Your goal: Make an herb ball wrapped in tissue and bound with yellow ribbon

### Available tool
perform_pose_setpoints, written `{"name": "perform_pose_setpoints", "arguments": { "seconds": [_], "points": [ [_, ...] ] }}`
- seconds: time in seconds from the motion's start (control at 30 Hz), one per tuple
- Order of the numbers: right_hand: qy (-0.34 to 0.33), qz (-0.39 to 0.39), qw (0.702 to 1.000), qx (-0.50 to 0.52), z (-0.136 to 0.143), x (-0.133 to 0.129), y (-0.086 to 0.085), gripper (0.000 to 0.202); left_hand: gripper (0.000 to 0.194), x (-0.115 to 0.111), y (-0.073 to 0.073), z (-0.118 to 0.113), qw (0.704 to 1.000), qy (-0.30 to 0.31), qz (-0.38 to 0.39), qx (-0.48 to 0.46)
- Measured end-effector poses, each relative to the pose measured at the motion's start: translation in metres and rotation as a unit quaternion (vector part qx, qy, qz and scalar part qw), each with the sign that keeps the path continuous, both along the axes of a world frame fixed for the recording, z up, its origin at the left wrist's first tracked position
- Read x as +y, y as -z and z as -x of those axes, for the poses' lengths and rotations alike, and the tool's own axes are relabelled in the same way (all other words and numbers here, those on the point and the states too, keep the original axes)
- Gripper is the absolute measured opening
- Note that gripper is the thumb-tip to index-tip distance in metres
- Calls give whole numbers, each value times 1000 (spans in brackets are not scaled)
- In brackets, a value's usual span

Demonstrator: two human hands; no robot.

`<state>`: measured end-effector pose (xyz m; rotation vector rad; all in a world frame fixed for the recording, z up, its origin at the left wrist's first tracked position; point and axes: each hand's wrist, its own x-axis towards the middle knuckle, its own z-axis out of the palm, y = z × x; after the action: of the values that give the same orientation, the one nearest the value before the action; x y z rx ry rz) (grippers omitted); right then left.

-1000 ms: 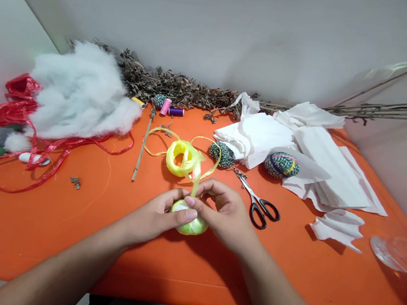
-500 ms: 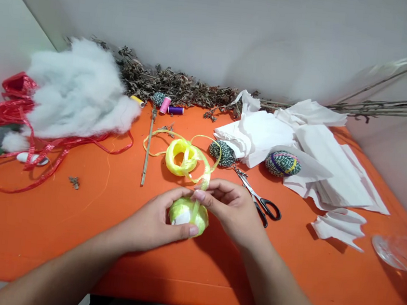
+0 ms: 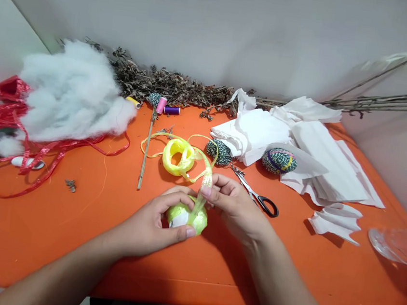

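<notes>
My left hand (image 3: pixel 150 222) cups a small egg-shaped ball (image 3: pixel 182 217), white underneath and partly wrapped in yellow-green ribbon, just above the orange table (image 3: pixel 71 235). My right hand (image 3: pixel 236 207) pinches the ribbon strand (image 3: pixel 203 191) where it meets the ball. The strand runs back to a loose yellow ribbon coil (image 3: pixel 177 155) lying on the table behind my hands.
Black-handled scissors (image 3: pixel 258 198) lie right of my right hand. Two wrapped egg shapes (image 3: pixel 279 160) (image 3: pixel 218 152) sit by white paper sheets (image 3: pixel 308 154). White stuffing (image 3: pixel 71 92), red ribbon (image 3: pixel 14 152), thread spools (image 3: pixel 164 105), dried twigs (image 3: pixel 174 84) and a stick (image 3: pixel 145 149) fill the back and left.
My hands turned the ball, so more white shows at its lower left. My right hand carried the ribbon strand across the ball's front, and the view shifted slightly.
</notes>
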<state>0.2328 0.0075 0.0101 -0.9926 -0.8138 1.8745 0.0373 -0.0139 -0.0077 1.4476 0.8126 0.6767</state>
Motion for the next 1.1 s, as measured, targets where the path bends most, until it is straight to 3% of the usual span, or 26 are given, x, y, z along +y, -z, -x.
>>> {"name": "perform_pose_setpoints", "arguments": {
  "seconds": [0.23, 0.37, 0.5, 0.63, 0.73, 0.9, 1.0, 1.1],
  "points": [
    [-11, -10, 1000, -20, -1, 1, -1, 32, 30, -1, -3, 0, 997, 10, -45, 63],
    [7, -30, 998, -52, -1, 0, -3, 36, 63, -7, -3, 1, 994, -13, -30, 103],
    [-1, -22, 999, -35, -2, 0, -2, 37, 92, -10, 0, 2, 991, -21, -89, 94],
    [-22, -10, 1000, -5, -3, 0, -2, 35, 92, -10, 3, 2, 982, -19, -165, 86],
    [1, -29, 1000, -10, -2, -1, -2, 33, 93, -8, 5, 2, 973, -18, -223, 62],
    [3, -41, 998, -50, 5, -4, 0, 34, 100, -9, 8, 1, 962, -24, -266, 65],
    [15, -74, 993, -93, 8, -5, 1, 33, 104, -9, 6, 1, 960, -38, -256, 107],
    [39, -120, 982, -138, 8, -7, 0, 30, 110, -8, 1, 1, 979, -64, -156, 117]
  ]
}}
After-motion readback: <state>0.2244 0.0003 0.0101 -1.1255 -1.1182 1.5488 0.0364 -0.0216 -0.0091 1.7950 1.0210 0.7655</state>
